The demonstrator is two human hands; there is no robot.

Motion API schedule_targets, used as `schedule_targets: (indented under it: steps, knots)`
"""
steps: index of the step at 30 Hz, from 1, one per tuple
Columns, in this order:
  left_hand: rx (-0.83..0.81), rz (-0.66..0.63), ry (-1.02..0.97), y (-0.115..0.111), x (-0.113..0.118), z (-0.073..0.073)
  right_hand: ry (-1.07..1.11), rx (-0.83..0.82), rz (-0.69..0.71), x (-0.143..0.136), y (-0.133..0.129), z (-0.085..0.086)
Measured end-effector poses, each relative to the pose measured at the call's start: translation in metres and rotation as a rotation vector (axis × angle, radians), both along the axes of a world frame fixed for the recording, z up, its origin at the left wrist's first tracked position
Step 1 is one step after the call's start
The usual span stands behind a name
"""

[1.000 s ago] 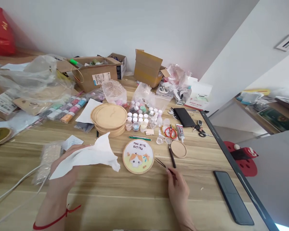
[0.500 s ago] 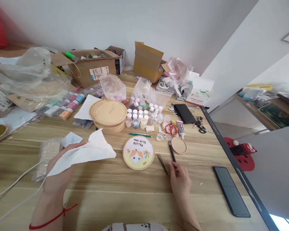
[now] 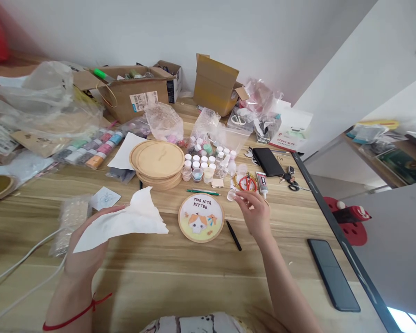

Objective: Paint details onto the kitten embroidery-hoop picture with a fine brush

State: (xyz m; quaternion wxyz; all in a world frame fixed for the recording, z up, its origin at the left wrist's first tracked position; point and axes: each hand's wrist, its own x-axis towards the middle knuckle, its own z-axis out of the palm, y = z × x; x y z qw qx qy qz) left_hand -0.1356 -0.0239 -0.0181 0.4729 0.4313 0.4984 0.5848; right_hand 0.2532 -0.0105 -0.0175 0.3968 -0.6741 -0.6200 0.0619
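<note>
My left hand [image 3: 90, 245] is closed on a creased sheet of white paper [image 3: 125, 222], held above the table at the left. My right hand [image 3: 254, 210] pinches at the edge of a small clear plastic lid [image 3: 230, 196]; whether it is lifted I cannot tell. Between my hands lies a round wooden-rimmed picture [image 3: 201, 217] with a kitten and lettering. Right of it rests a slim black tool [image 3: 233, 235], which looks like tweezers. A small wooden disc is mostly hidden behind my right hand. Green pencils [image 3: 204, 192] lie above the picture.
Stacked wooden discs [image 3: 157, 159], white-capped jars [image 3: 204, 163], red-handled pliers [image 3: 247, 183] and a glue tube [image 3: 262, 184] stand farther back. Cardboard boxes [image 3: 135, 99] line the wall. A phone [image 3: 333, 275] lies near the right edge; a white cable [image 3: 31, 254] crosses the left.
My right hand has moved up and left to the clear lid. The dark stick it held is no longer visible in it. My left hand still holds the paper in nearly the same place.
</note>
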Motion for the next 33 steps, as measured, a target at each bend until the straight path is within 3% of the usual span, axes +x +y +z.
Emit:
schedule_targets:
  steps: [4, 9, 20, 33]
  knots:
    - [0.025, -0.01, 0.029, -0.001, -0.001, -0.004, -0.229, -0.215, 0.172, -0.007, 0.028, 0.005]
    - [0.064, -0.072, 0.053, -0.003, -0.003, -0.006, -0.333, -0.316, 0.336, -0.025, 0.052, 0.0]
    - [0.016, -0.069, 0.153, -0.002, -0.004, -0.006, -0.516, -0.479, 0.439, -0.044, 0.079, -0.011]
    - [0.026, 0.033, 0.12, -0.003, -0.007, -0.01, -0.565, -0.609, 0.512, -0.043, 0.093, -0.002]
